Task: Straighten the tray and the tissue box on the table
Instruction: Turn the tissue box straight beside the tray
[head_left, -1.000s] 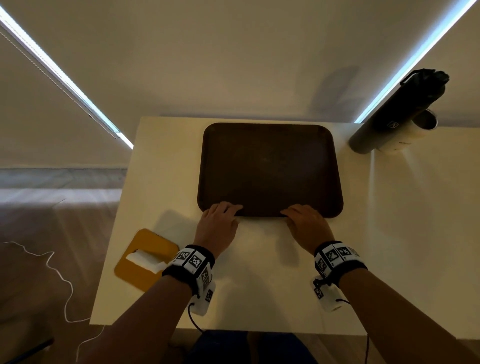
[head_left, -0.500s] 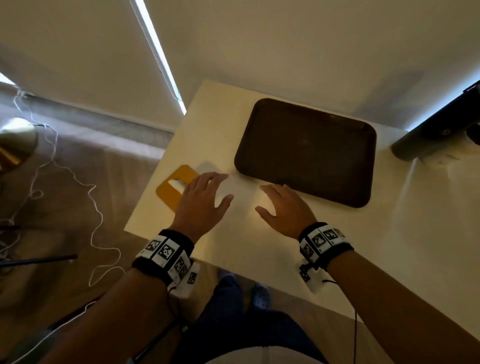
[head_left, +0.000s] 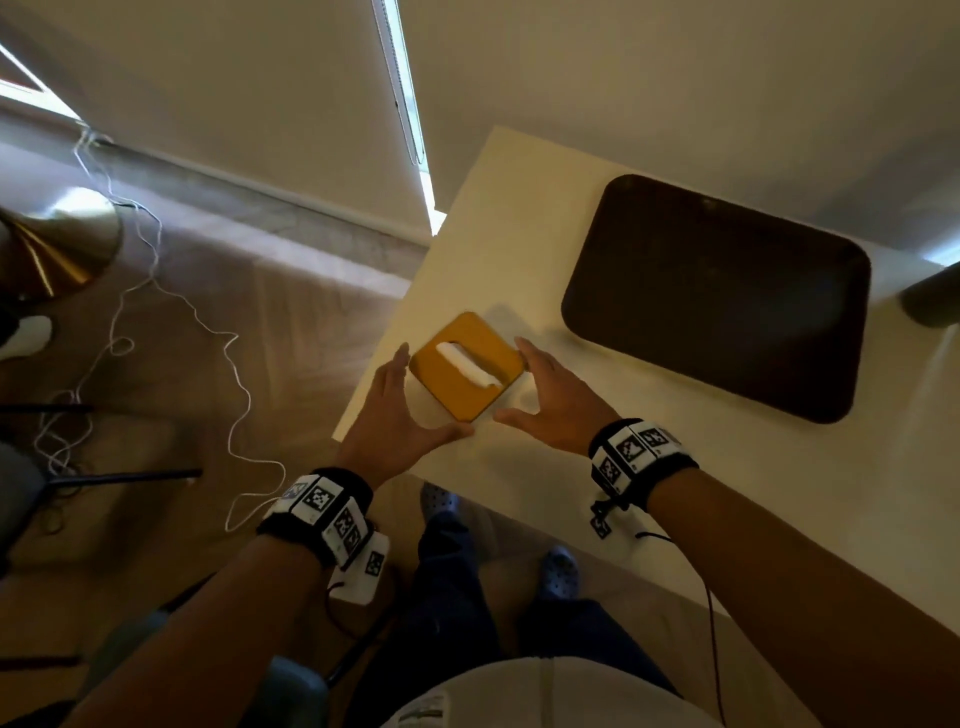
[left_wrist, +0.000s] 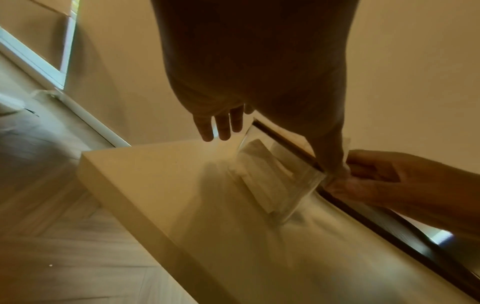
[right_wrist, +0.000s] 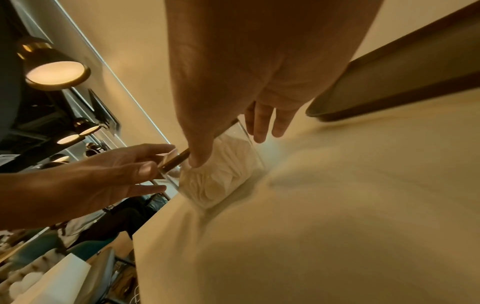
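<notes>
The tissue box (head_left: 467, 374), clear-walled with a yellow lid and a white tissue sticking out of the slot, stands turned at an angle near the table's front left corner. My left hand (head_left: 402, 402) flanks its left side with fingers straight and the thumb at the near corner (left_wrist: 330, 164). Fingers stretched, my right hand (head_left: 530, 387) flanks the right side, its thumb against the clear wall (right_wrist: 197, 160). The dark brown tray (head_left: 717, 296) lies flat further back and right, with nothing on it and no hand on it.
The white table (head_left: 571, 493) ends just left of the box. A dark cylinder (head_left: 930, 301) stands at the right edge of the head view. On the floor to the left are a white cable (head_left: 156, 291) and a brass lamp base (head_left: 52, 249).
Both hands have left the tray's near edge and moved left to either side of the tissue box. The head view has swung left with them.
</notes>
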